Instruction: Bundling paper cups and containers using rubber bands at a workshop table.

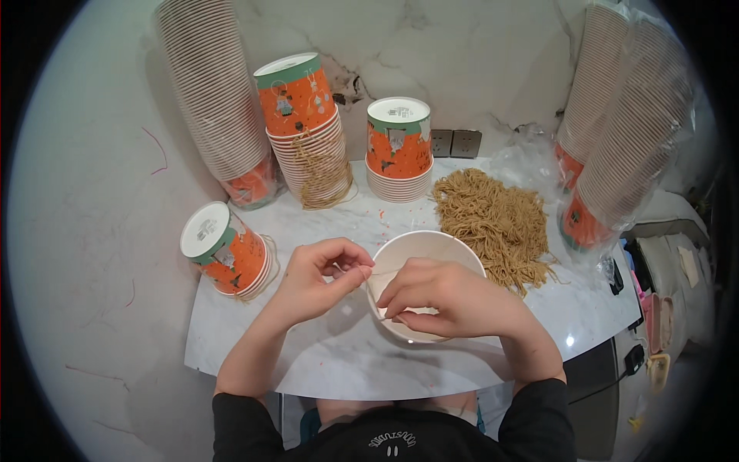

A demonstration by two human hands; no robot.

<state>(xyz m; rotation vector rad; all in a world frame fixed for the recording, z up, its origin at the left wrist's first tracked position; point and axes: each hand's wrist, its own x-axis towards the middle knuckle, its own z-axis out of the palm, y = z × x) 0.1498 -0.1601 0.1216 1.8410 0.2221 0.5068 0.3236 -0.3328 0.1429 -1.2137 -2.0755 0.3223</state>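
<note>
A white paper tub [400, 248] stands mouth up before me, its inside showing. My left hand [327, 279] is beside the tub's left rim, thumb and forefinger pinched on a thin tan string [373, 291]. Over the tub's mouth, my right hand [458, 299] has its fingers curled inward, with its fingertips pinched at the string by the left rim. Exactly how the string lies between the fingers is too fine to see. Just beyond the tub to the right is a large heap of tan string [493, 223].
Upside-down orange and green tubs stand stacked at the back left [300, 100], back middle [399, 138] and left [231, 254], two with string around them. Tall bagged stacks rise at far left [208, 92] and far right [631, 123]. A marble wall borders the table [323, 362].
</note>
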